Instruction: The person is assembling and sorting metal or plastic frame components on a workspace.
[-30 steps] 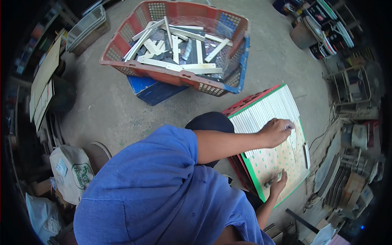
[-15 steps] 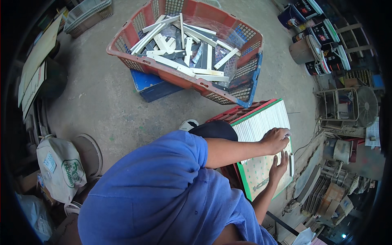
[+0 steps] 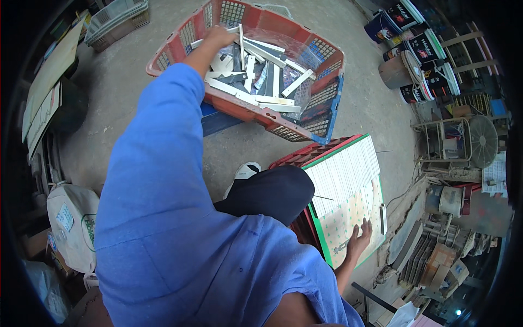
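Observation:
My left hand [image 3: 219, 38] is down among white and dark grey strips [image 3: 277, 82] in a red plastic basket [image 3: 248, 111]. Its fingers are mostly hidden, so any grip on a strip is unclear. My right hand [image 3: 359, 240] rests over the lower bare part of a green-edged board [image 3: 354, 212], fingers spread, holding nothing. White strips [image 3: 343, 166] lie side by side in a tight row across the board's upper part. Green marks dot its bare wood. A wrench-shaped metal tool [image 3: 341, 247] lies near my right wrist.
The board sits on a red crate [image 3: 294, 156]. Under the basket is a blue box [image 3: 220, 122]. Paint buckets [image 3: 422, 46] and a fan [image 3: 484, 143] stand at the right. A white sack [image 3: 71, 226] is at the left. My knee [image 3: 272, 188] is beside the board.
My left hand has left the strips on the board and swung up and left into the basket. My right hand has shifted slightly down and left, its fingers spread.

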Motion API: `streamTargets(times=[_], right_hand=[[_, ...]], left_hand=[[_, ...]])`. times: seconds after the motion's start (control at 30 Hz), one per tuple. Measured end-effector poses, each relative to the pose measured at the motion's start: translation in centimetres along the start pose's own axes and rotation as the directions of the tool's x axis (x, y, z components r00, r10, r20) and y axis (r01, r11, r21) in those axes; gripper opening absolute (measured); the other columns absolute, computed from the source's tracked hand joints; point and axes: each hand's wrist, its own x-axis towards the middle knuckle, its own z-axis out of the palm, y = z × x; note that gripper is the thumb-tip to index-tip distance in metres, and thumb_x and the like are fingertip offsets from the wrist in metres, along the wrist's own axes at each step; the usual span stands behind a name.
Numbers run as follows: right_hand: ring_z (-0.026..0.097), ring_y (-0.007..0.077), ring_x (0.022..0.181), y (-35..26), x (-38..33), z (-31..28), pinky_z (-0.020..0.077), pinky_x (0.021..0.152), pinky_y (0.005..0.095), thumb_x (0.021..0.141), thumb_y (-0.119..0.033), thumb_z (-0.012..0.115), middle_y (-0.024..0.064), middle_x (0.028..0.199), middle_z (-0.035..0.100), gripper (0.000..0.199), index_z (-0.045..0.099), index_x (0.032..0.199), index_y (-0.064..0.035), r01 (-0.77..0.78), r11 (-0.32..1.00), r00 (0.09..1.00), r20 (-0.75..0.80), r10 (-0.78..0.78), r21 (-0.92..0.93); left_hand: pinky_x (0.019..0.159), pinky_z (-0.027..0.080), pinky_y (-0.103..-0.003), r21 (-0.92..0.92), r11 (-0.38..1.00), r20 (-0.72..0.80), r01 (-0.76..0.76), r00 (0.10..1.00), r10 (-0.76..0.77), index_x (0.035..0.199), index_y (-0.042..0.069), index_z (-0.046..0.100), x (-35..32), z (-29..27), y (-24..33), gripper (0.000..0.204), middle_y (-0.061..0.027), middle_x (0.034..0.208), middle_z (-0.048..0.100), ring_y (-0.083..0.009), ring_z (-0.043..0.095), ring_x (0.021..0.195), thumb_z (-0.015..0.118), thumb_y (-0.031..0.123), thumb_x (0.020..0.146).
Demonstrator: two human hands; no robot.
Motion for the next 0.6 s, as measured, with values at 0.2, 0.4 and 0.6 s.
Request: streamTargets(times=[0.2,0.4,0.6], right_hand=[[0.057,0.0312,0.095,0.7,-1.3,0.5,0.0464,0.080,0.0385,0.082,-0.005,0.056,0.0189,0.125,0.044,0.037,0.052,0.119,-0.0045,0.017,0.996,1.000,0.013,-0.016,-0.082],[0.058,0.0287,0.090,1.1,-2.4,1.1,0.0469,0.078,0.0376,0.081,-0.005,0.057,0.0182,0.126,0.044,0.038,0.052,0.118,-0.0048,0.007,0.997,1.000,0.022,-0.005,-0.076],[0.044,0.0357,0.114,1.7,-3.1,-0.4,0.0369,0.095,0.0396,0.080,-0.009,0.057,0.0206,0.126,0.044,0.038,0.053,0.117,-0.0066,0.014,0.985,1.000,-0.023,-0.018,-0.170]], left_hand=[[0.087,0.044,-0.038,0.060,0.993,0.236,0.106,0.965,-0.117,0.105,0.002,0.061,1.3,2.2,-5.0,0.061,-0.0234,0.109,0.057,-0.0332,0.057,0.101,0.055,0.045,0.063],[0.085,0.044,-0.039,0.046,0.987,0.327,0.154,0.931,-0.160,0.109,0.004,0.060,1.8,3.1,-6.5,0.063,-0.0192,0.112,0.057,-0.0324,0.058,0.099,0.057,0.047,0.062],[0.087,0.043,-0.040,0.048,0.999,0.288,0.003,0.957,-0.017,0.113,0.004,0.057,5.2,7.4,-8.7,0.066,-0.0197,0.112,0.057,-0.0322,0.055,0.104,0.060,0.048,0.064]])
